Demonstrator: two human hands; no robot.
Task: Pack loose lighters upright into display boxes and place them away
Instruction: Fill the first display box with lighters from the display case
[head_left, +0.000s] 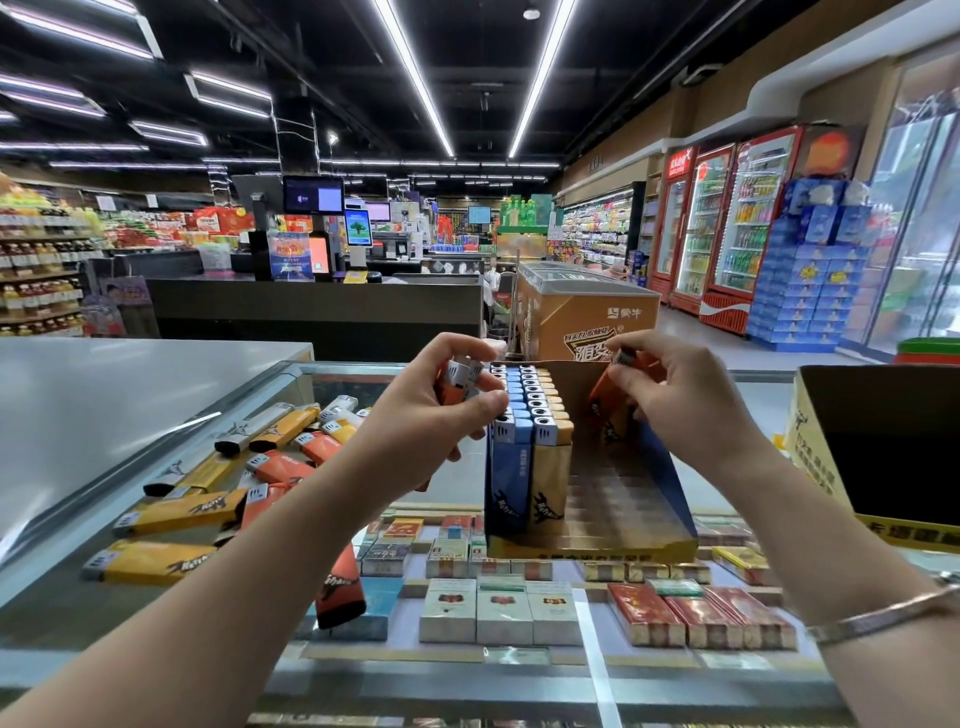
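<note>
Each grip pinches orange plastic lighters: left hand (441, 410), right hand (670, 395), above cardboard box (670, 499).

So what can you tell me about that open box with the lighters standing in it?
The display box looks like printed cardboard, blue sides and a yellow front lip. It sits upright on the glass counter. Its left part holds upright rows of blue and yellow lighters; the right part is empty. The right hand lowers an orange lighter inside.
</note>
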